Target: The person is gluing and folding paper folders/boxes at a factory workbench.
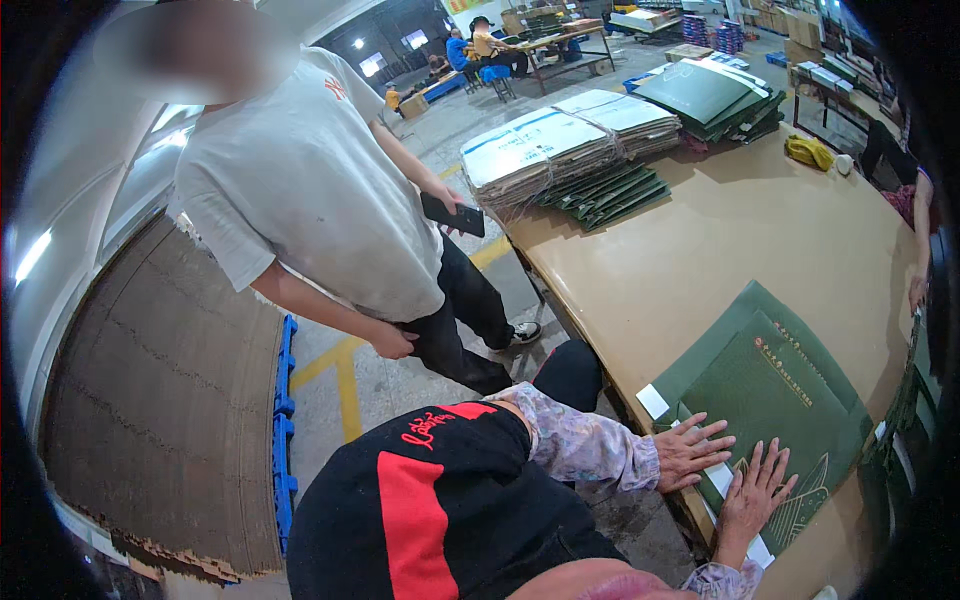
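Note:
Two dark green printed sheets or flat bags, I cannot tell which, overlap on the tan table; the nearer green piece [770, 385] carries gold print and a gold line drawing. My left hand [693, 452] lies flat at its near-left edge, fingers stretched out. Close beside it, my right hand [757, 495] rests flat on the same green piece, fingers apart. A white strip [720, 478] shows along the edge between the hands. A small white square [652, 402] sits at the corner of the green pieces.
Bundled white-and-brown stacks [570, 145] and green stacks [710, 95] stand at the table's far side. A yellow cloth [808, 152] lies near them. A person holding a black phone [452, 214] stands to my left. Another person's hand [917, 290] is at the right edge.

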The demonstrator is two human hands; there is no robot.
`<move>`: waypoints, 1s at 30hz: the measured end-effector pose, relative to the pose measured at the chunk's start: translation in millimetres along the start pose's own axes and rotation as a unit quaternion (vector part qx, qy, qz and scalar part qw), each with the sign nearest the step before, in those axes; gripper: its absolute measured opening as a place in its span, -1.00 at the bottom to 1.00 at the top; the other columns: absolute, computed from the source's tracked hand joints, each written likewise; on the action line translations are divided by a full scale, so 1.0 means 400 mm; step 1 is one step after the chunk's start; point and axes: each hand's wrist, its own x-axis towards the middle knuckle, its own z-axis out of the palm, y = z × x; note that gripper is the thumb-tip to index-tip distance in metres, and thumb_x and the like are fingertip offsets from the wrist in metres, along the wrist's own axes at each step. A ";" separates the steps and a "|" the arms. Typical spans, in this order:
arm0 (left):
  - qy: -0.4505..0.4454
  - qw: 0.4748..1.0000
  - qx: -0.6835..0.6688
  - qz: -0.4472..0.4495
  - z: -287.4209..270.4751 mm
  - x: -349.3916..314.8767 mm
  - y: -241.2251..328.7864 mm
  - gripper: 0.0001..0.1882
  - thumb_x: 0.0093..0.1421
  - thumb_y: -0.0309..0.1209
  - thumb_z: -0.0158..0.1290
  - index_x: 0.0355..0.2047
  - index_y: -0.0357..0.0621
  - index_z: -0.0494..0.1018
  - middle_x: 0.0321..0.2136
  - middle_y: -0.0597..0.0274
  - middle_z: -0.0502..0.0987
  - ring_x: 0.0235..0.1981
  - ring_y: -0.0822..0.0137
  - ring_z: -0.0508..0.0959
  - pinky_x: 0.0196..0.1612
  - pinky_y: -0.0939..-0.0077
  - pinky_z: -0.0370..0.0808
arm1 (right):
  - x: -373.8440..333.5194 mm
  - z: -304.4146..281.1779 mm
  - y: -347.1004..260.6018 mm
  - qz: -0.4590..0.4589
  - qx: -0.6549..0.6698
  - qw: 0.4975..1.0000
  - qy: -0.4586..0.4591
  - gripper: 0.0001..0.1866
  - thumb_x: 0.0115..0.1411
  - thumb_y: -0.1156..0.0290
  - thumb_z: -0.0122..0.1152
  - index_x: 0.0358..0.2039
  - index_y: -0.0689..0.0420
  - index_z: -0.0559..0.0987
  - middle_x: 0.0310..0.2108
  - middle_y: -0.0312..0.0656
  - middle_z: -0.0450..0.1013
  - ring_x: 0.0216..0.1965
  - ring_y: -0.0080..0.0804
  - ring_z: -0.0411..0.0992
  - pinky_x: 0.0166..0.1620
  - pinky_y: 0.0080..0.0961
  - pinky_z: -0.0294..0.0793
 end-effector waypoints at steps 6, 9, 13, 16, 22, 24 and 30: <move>-0.015 1.000 -0.007 0.003 -0.016 0.006 -0.013 -0.30 0.17 -0.19 -0.09 0.28 -0.16 0.03 0.35 0.05 -0.12 0.37 -0.05 -0.19 0.32 -0.17 -0.27 | 0.028 0.025 -0.036 0.011 0.006 1.000 0.015 -0.41 0.18 0.28 -0.03 0.24 0.11 0.23 0.35 -0.13 -0.05 0.37 -0.14 -0.13 0.35 -0.03 -0.24; -0.005 0.999 -0.032 -0.010 -0.005 0.002 -0.015 -0.28 0.14 -0.19 -0.05 0.27 -0.17 0.06 0.34 0.02 -0.09 0.37 -0.06 -0.18 0.32 -0.18 -0.27 | 0.036 0.056 -0.085 -0.059 0.052 0.996 0.030 -0.46 0.23 0.29 -0.15 0.21 0.20 0.24 0.33 -0.06 -0.01 0.36 -0.10 -0.10 0.36 -0.08 -0.19; -0.015 0.999 -0.034 -0.022 -0.008 0.000 -0.008 -0.29 0.14 -0.19 -0.05 0.27 -0.17 0.06 0.34 0.02 -0.10 0.37 -0.05 -0.18 0.32 -0.17 -0.28 | 0.026 0.060 -0.097 -0.051 0.107 0.993 -0.029 -0.47 0.24 0.29 -0.16 0.20 0.20 0.24 0.33 -0.07 0.00 0.36 -0.11 -0.09 0.36 -0.08 -0.18; -0.005 0.999 -0.033 -0.015 -0.002 0.003 0.000 -0.29 0.14 -0.20 -0.05 0.27 -0.17 0.07 0.34 0.03 -0.09 0.37 -0.04 -0.18 0.32 -0.16 -0.28 | 0.015 0.050 -0.077 -0.050 0.110 0.992 -0.024 -0.48 0.24 0.30 -0.18 0.20 0.20 0.25 0.32 -0.07 0.03 0.36 -0.12 -0.08 0.35 -0.08 -0.16; 0.014 1.000 -0.015 0.014 0.013 -0.002 0.006 -0.32 0.16 -0.20 -0.10 0.27 -0.18 0.07 0.34 0.06 -0.07 0.37 -0.03 -0.17 0.33 -0.13 -0.29 | -0.012 0.029 0.041 0.059 0.003 0.996 0.065 -0.51 0.22 0.43 -0.17 0.19 0.17 0.27 0.31 -0.07 0.07 0.35 -0.12 -0.03 0.34 -0.09 -0.16; -0.008 0.999 -0.028 0.020 0.005 0.013 0.004 -0.33 0.15 -0.19 -0.08 0.24 -0.18 0.12 0.32 0.02 0.00 0.36 -0.06 -0.11 0.32 -0.14 -0.23 | -0.019 0.029 0.050 0.069 0.023 0.993 0.091 -0.54 0.22 0.45 -0.16 0.16 0.14 0.33 0.28 -0.07 0.12 0.32 -0.11 0.01 0.32 -0.10 -0.13; -0.033 0.999 -0.014 -0.019 -0.067 0.028 -0.029 -0.33 0.08 -0.23 0.00 0.21 -0.15 0.18 0.26 0.04 0.13 0.31 -0.07 0.04 0.29 -0.12 -0.09 | 0.047 0.033 0.022 0.076 0.072 0.989 0.104 -0.58 0.19 0.42 -0.06 0.09 0.08 0.43 0.20 -0.08 0.23 0.29 -0.14 0.08 0.31 -0.05 -0.09</move>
